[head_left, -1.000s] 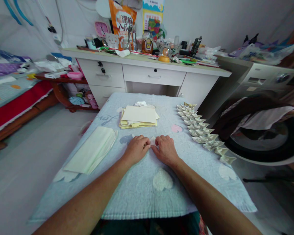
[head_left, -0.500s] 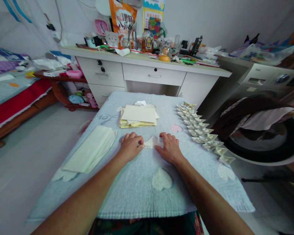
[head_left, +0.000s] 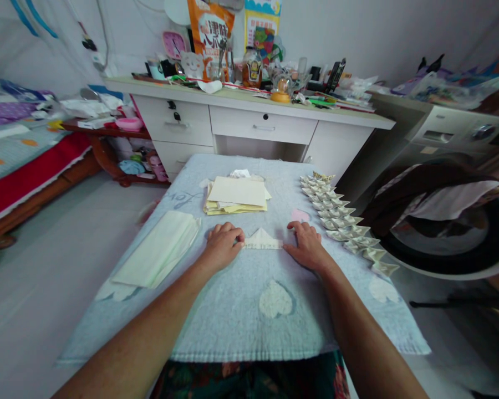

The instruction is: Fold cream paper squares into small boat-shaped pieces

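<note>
A small folded paper (head_left: 261,240) lies flat on the cloth-covered table, with a triangular peak above a straight strip along its bottom edge. At its left end, my left hand (head_left: 224,244) is curled, thumb and finger closed on the strip. My right hand (head_left: 310,244) rests at the other end; its thumb tip meets the strip's corner while the fingers are spread apart. Beyond the hands sits a stack of cream paper sheets (head_left: 238,191). To the left lies a pile of larger pale folded paper (head_left: 158,249). Several folded paper boats (head_left: 339,213) stand in a row on the right.
The table wears a light blue cloth (head_left: 233,321) with heart patterns. Behind it stands a white desk (head_left: 261,124) crowded with jars and packets. A washing machine (head_left: 441,127) with its door open and laundry hanging out is at the right; a bed (head_left: 29,155) is at the left.
My right hand has slid right along the folded paper, uncovering the peak and strip. The left hand stays at the left end. The view has shifted slightly.
</note>
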The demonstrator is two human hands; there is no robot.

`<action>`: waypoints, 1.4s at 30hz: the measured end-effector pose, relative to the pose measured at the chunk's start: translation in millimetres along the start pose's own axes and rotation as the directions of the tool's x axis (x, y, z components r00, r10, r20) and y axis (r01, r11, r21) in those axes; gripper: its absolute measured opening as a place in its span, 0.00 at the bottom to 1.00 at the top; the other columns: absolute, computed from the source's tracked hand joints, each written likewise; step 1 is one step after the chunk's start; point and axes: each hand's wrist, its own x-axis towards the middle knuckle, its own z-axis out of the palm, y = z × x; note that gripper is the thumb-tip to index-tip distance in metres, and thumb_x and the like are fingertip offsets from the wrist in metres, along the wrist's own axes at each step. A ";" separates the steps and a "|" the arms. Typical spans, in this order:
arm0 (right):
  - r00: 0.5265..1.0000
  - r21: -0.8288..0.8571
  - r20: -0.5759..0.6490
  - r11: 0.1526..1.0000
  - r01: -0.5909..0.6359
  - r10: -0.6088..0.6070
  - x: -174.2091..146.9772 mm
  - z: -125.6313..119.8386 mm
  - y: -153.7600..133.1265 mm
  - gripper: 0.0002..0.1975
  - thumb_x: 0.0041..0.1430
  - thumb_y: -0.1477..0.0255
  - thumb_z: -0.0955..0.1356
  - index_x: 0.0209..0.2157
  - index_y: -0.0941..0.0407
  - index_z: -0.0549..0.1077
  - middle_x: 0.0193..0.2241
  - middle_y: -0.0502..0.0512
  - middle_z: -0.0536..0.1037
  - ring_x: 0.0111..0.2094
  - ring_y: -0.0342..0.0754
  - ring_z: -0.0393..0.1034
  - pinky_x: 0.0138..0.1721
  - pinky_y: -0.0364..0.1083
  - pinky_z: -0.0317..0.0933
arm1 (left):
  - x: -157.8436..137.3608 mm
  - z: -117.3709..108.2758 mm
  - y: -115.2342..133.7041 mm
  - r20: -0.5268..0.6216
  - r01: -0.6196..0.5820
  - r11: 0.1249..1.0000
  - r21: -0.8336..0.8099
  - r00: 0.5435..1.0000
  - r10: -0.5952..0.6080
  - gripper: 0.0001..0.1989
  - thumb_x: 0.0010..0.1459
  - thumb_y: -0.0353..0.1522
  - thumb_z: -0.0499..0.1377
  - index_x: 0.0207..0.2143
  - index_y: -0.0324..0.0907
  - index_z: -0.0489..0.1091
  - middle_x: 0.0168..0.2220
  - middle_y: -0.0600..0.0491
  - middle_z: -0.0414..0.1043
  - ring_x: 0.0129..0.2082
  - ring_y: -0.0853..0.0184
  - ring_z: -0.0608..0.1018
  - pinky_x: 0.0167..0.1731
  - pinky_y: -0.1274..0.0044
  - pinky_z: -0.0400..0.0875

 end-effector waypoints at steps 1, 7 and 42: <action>0.999 0.007 -0.036 1.000 0.024 -0.023 0.0 0.0 -3.5 0.18 0.52 0.69 0.68 0.46 0.53 0.67 0.43 0.59 0.67 0.44 0.56 0.60 0.42 0.51 0.51 | -0.1 0.0 -0.3 -0.003 -0.005 1.000 0.001 1.000 0.005 0.04 0.54 0.34 0.57 0.33 0.48 0.71 0.39 0.53 0.68 0.43 0.59 0.67 0.40 0.70 0.57; 0.945 0.047 -0.109 0.948 0.316 -0.309 -0.9 11.7 -48.6 0.06 0.59 0.69 0.65 0.38 0.54 0.70 0.38 0.55 0.69 0.42 0.52 0.59 0.42 0.49 0.50 | -1.3 1.9 0.3 -0.022 -0.014 0.999 0.046 1.000 0.015 0.05 0.55 0.34 0.56 0.34 0.48 0.71 0.39 0.53 0.68 0.43 0.59 0.67 0.39 0.70 0.56; 0.957 0.125 -0.055 0.949 0.288 -0.283 -3.1 6.1 -33.5 0.13 0.51 0.72 0.67 0.41 0.55 0.69 0.42 0.56 0.68 0.44 0.53 0.58 0.45 0.49 0.51 | -2.8 -0.8 2.0 -0.033 -0.257 0.959 -0.119 0.966 0.255 0.09 0.53 0.31 0.59 0.38 0.45 0.72 0.41 0.52 0.70 0.44 0.61 0.69 0.46 0.69 0.62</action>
